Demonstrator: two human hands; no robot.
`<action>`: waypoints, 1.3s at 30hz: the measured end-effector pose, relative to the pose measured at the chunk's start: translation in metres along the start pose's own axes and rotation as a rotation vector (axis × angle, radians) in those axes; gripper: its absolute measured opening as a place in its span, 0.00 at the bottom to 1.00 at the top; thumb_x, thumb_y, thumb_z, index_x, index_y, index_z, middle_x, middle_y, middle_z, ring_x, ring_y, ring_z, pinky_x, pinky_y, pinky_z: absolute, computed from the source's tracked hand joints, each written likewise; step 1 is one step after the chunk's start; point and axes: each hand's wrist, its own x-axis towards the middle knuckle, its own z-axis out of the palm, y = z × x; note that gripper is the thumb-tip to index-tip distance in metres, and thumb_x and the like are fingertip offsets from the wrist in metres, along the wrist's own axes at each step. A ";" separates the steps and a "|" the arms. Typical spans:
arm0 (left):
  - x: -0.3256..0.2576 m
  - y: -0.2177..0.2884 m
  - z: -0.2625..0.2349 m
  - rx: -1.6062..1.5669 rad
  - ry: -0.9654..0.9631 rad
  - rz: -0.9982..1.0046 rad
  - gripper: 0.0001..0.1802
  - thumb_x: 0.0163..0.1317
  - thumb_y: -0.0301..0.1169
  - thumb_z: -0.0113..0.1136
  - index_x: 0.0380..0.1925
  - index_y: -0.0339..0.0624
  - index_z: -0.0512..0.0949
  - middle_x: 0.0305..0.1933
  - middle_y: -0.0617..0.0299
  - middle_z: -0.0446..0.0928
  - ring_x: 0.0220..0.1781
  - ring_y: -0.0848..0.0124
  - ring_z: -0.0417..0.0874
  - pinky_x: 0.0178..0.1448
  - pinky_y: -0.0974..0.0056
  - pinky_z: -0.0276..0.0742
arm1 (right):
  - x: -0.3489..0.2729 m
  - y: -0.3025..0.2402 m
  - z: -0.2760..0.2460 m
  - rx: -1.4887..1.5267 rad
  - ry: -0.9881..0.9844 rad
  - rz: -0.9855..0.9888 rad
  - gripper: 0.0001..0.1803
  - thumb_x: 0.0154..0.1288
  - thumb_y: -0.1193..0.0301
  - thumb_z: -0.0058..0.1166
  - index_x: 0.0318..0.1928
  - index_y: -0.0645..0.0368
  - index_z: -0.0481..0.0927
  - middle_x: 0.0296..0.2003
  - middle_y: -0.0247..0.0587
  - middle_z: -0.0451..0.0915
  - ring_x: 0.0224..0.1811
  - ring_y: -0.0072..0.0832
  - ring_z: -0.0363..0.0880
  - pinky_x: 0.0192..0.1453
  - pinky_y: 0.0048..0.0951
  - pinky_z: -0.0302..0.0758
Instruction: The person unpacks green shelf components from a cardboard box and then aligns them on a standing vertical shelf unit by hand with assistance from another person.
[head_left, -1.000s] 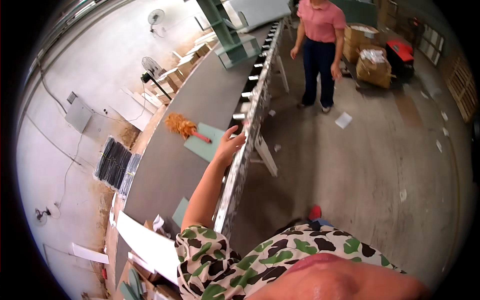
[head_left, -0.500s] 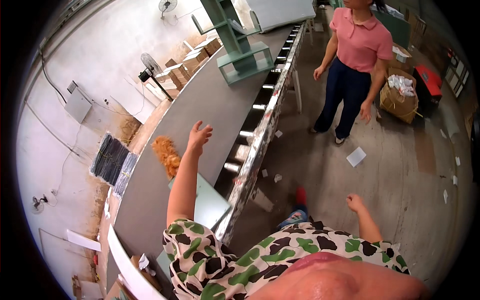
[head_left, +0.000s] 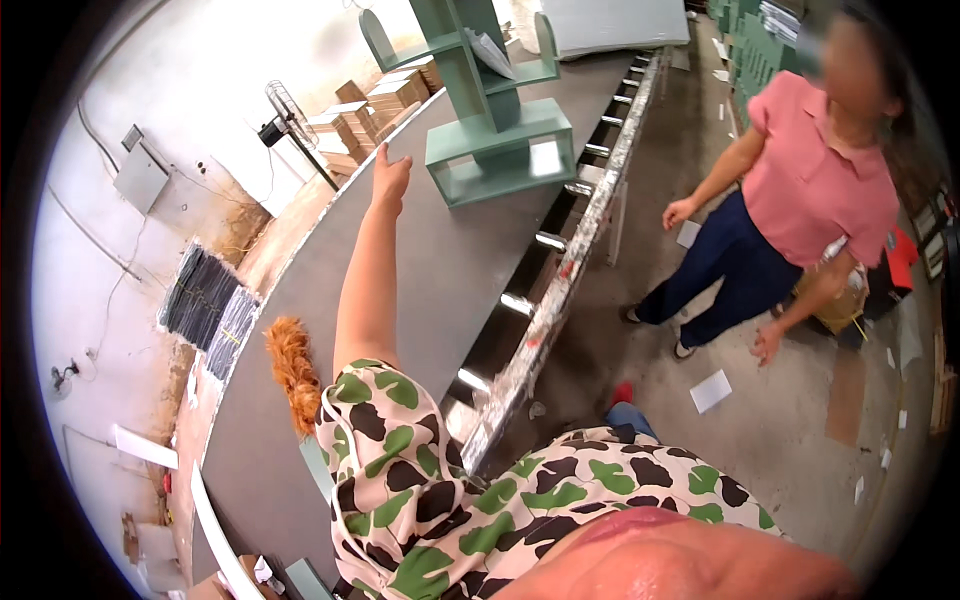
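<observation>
Now the left hand [head_left: 389,180] stretches out, fingers loosely open and holding nothing, over the long grey worktable [head_left: 440,270] toward the pale green wooden shelf unit [head_left: 497,120]. The right hand is out of view. Getting hold of the shelf looks to call for more reach, then closing on its base.

Matt grey tabletop [head_left: 440,270] — painted green wooden shelf unit [head_left: 495,130], fluffy orange duster [head_left: 292,370]

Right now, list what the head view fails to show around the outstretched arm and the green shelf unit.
- Right hand: out of the head view, hidden below the patterned shirt.
- Green shelf unit: top cut off by the picture's edge.
- Left hand: palm faces away; contact with the table unclear.
</observation>
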 end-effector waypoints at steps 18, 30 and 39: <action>0.224 0.060 0.062 -0.323 0.290 -0.170 0.27 0.64 0.39 0.49 0.60 0.40 0.58 0.52 0.55 0.71 0.48 0.61 0.76 0.51 0.57 0.69 | -0.127 -0.732 -0.576 0.601 0.749 -1.797 0.09 0.58 0.71 0.57 0.36 0.64 0.78 0.29 0.30 0.78 0.30 0.15 0.71 0.34 0.19 0.70; 0.247 0.066 0.065 -0.282 0.346 -0.107 0.21 0.64 0.39 0.50 0.51 0.36 0.67 0.49 0.57 0.74 0.45 0.64 0.78 0.47 0.62 0.72 | -0.192 -0.892 -0.691 0.229 1.878 -2.113 0.18 0.52 0.55 0.59 0.32 0.57 0.78 0.27 0.42 0.77 0.32 0.40 0.77 0.33 0.36 0.75; 0.253 0.055 0.069 -0.280 0.406 0.043 0.18 0.63 0.41 0.52 0.41 0.35 0.73 0.40 0.59 0.77 0.37 0.69 0.81 0.40 0.68 0.71 | -0.206 -0.908 -0.709 -0.110 2.009 -2.117 0.12 0.55 0.61 0.57 0.28 0.57 0.77 0.25 0.42 0.75 0.32 0.38 0.76 0.33 0.35 0.74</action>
